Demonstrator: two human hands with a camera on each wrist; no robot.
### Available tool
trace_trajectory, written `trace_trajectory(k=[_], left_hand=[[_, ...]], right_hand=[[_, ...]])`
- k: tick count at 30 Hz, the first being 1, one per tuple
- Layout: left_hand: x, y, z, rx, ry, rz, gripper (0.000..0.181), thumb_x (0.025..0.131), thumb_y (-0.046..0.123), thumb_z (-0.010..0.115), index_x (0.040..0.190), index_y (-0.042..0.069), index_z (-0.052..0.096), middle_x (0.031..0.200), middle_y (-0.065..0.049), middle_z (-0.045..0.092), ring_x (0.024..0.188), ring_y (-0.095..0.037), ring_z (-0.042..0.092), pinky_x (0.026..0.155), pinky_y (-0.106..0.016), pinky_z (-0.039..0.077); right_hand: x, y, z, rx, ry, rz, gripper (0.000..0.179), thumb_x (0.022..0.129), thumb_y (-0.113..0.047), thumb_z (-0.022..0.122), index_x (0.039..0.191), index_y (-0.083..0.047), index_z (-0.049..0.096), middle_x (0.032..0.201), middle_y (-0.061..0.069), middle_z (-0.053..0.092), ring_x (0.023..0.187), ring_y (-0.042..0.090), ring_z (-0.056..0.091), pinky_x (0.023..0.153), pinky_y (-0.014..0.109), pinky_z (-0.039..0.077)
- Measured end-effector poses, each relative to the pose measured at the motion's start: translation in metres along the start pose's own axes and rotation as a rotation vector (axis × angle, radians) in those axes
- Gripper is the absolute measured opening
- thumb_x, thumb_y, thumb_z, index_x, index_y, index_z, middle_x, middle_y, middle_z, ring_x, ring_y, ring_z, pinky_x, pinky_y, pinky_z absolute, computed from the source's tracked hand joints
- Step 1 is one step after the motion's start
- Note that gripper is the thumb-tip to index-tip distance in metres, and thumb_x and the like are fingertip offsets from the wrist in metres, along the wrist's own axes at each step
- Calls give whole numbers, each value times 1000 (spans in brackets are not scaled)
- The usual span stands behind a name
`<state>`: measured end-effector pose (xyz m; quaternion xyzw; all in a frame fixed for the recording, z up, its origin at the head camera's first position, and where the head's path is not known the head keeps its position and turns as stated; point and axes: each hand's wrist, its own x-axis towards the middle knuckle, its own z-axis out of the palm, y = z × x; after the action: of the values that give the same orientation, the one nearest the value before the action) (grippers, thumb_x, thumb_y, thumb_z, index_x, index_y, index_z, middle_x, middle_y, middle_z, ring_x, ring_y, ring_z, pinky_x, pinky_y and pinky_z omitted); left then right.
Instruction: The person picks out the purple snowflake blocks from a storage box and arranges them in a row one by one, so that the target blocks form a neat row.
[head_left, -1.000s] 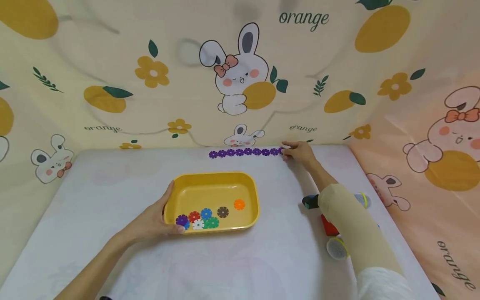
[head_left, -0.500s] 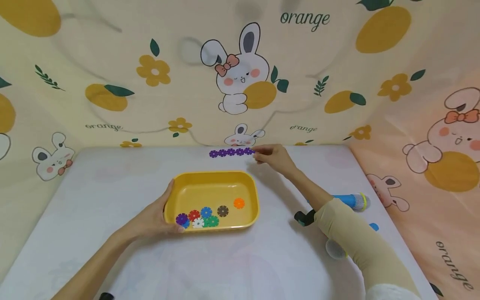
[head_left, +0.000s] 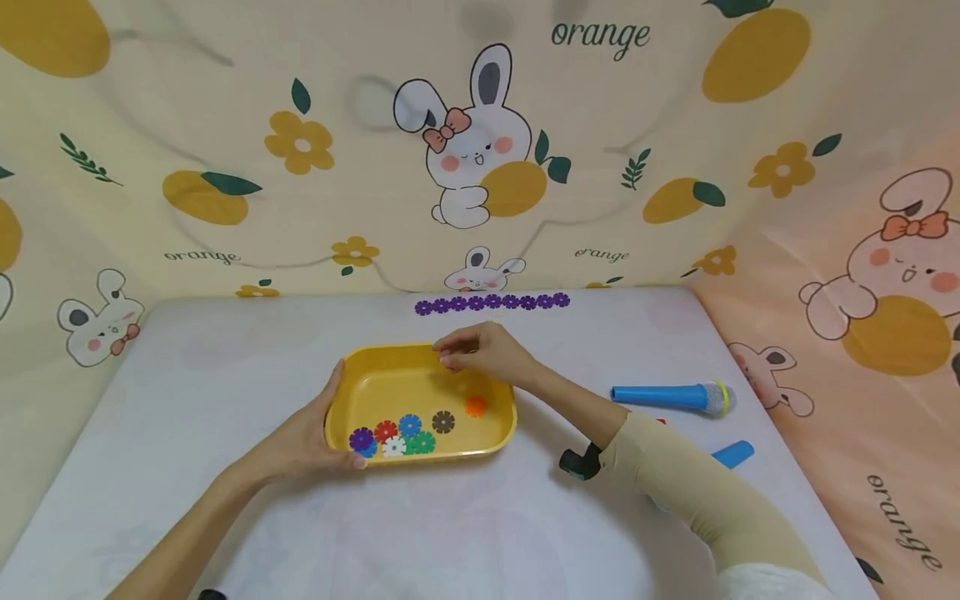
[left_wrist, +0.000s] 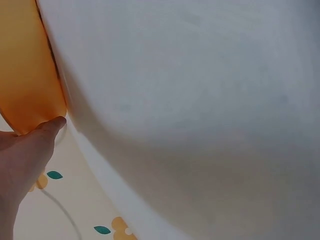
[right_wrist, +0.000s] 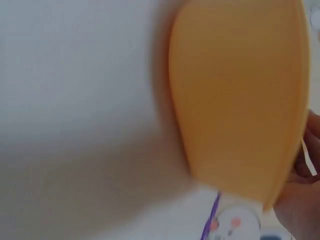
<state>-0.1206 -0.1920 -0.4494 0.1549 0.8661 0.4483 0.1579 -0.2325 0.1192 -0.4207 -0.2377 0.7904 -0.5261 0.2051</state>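
Observation:
My left hand (head_left: 300, 437) grips the yellow plastic tray (head_left: 420, 456) at its left end, thumb over the near corner. Several notched plastic discs lie along the tray's near side: purple (head_left: 362, 439), red (head_left: 386, 431), blue (head_left: 410, 425), white (head_left: 393, 446), green (head_left: 423, 442), brown (head_left: 443, 422) and orange (head_left: 476, 406). Above the tray's far right part is my right hand (head_left: 491, 354), fingers loosely bent, no disc visible in them. Behind the tray, a row of purple discs (head_left: 493, 302) runs along the table's far edge. The left wrist view shows the thumb at the tray (left_wrist: 30, 65).
To the right lie a blue toy microphone (head_left: 667, 397) and another blue handle (head_left: 733, 454), partly hidden by the right sleeve (head_left: 690, 483). A dark strap piece (head_left: 581, 462) is at the right forearm. A printed cloth (head_left: 600, 167) rises behind the white table (head_left: 247, 358).
My right hand has moved left along the purple row, then toward me over the tray, leaving the whole row uncovered. The left hand and tray have stayed put.

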Motion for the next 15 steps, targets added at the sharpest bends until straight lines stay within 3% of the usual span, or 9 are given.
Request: trace_trajectory(k=[6, 15], left_hand=[[-2, 1, -2, -2, -7, -12, 135, 72, 40, 88, 159, 15, -12, 163, -23, 14, 141, -44, 34, 109, -54, 40], [-1, -2, 0, -1, -11, -5, 134, 73, 41, 87, 159, 18, -13, 164, -22, 11, 142, -46, 30, 110, -56, 37]], right_hand=[[8, -7, 35, -55, -127, -31, 26, 91, -10, 72, 115, 0, 73, 102, 7, 76, 90, 14, 71, 82, 24, 58], [27, -15, 82, -174, -278, -89, 26, 90, -13, 74, 116, -8, 75, 102, -2, 76, 86, 1, 67, 82, 17, 55]])
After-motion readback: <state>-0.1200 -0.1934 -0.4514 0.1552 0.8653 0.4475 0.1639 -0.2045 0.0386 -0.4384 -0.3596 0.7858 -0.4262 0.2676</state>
